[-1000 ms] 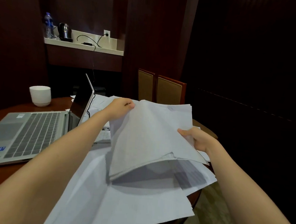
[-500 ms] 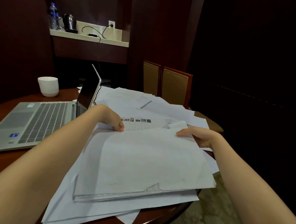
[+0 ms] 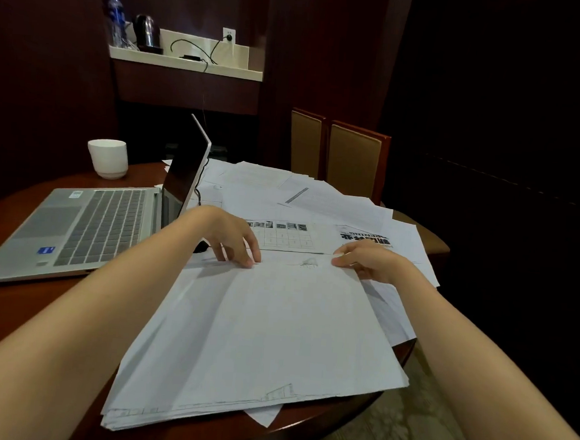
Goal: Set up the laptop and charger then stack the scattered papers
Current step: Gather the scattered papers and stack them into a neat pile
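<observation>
One white cup (image 3: 108, 158) stood far left on the round desk (image 3: 0, 319). One laptop (image 3: 85, 229) lay beside it, lid open, screen (image 3: 184, 174) dark; a dark cable (image 3: 199, 193) ran from behind the lid toward the shelf (image 3: 186, 63), where one wall outlet (image 3: 228, 37) had a plug in it. Judged: laptop and charger part done.

Left hand (image 3: 232, 236) rested at the far left corner of the gathered stack (image 3: 259, 341), fingers (image 3: 245, 256) loosely spread and curled down, tips pressing the top sheet, not pinching. The stack lay at the near edge of the desk, its near corners overhanging; sheet count could not be told, several edges showed. One sheet's corner (image 3: 264, 417) poked out beneath.

Right hand (image 3: 368, 259) was at the far right corner, fingers together, tips on the paper's edge; a pinch could not be confirmed.

Loose papers (image 3: 317, 201) remained beyond the stack, overlapping, at least five; one printed sheet (image 3: 318, 237) lay just past the fingertips. Two chair backs (image 3: 338, 151) stood behind.

Handling, judged: sheets light, limp, slippery against each other; likely to fan or slide. Best taken by opposite edges, both hands, and squared against the desk.
</observation>
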